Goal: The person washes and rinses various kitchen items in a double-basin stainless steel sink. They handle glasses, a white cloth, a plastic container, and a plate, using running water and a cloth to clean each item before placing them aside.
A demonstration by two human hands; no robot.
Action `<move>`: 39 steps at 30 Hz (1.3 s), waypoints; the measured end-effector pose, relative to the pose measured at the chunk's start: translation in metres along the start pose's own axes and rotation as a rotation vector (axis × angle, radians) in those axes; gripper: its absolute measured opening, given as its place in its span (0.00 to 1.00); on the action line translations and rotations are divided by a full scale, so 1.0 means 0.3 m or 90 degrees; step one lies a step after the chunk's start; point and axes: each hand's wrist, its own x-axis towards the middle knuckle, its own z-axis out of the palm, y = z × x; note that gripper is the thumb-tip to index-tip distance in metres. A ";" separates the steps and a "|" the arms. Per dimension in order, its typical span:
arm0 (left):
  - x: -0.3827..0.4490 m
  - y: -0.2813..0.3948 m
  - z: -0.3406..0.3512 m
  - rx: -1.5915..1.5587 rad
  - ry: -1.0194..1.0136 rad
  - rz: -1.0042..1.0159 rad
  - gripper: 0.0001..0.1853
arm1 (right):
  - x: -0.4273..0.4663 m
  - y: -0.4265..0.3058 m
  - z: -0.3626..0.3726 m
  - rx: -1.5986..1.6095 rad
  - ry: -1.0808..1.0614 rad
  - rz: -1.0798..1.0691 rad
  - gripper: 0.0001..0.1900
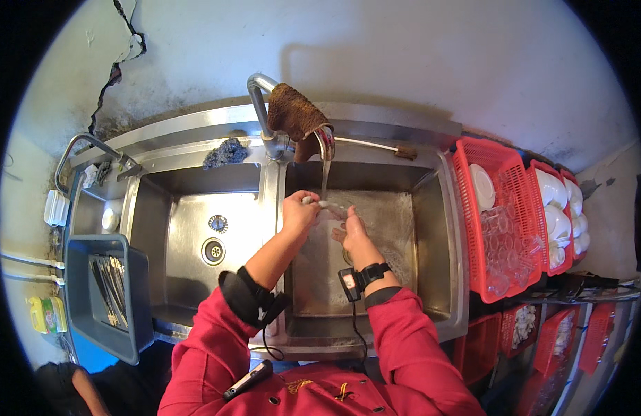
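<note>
Water runs from a curved metal faucet (327, 143) into the right basin (320, 286) of a steel double sink. My left hand (298, 212) is closed around a small whitish item (308, 199) at the stream; blur and spray hide what it is. Just to the right, my right hand (356, 234) is in the wet area with its fingers apart. Whether its fingertips touch the item is hard to see. A brown cloth (294, 112) is draped over the faucet's neck.
Dark scouring mesh (226, 154) and a white-handled brush (404, 152) lie on the sink's back ledge. The left basin (185, 281) has a drain. A grey tub (136, 312) holds chopsticks. On the right stand red baskets with glasses (500, 244) and white bowls (554, 221).
</note>
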 end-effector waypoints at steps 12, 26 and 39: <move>0.240 -0.121 0.135 -0.140 0.084 -0.128 0.07 | 0.058 0.014 0.097 -0.093 -0.014 -0.332 0.12; 0.248 -0.103 0.131 -0.261 0.069 -0.154 0.10 | 0.037 0.052 -0.004 -0.559 0.286 -0.455 0.25; 0.240 -0.074 0.103 -0.014 -0.047 -0.097 0.28 | 0.174 0.005 0.159 -0.208 -0.295 -0.573 0.20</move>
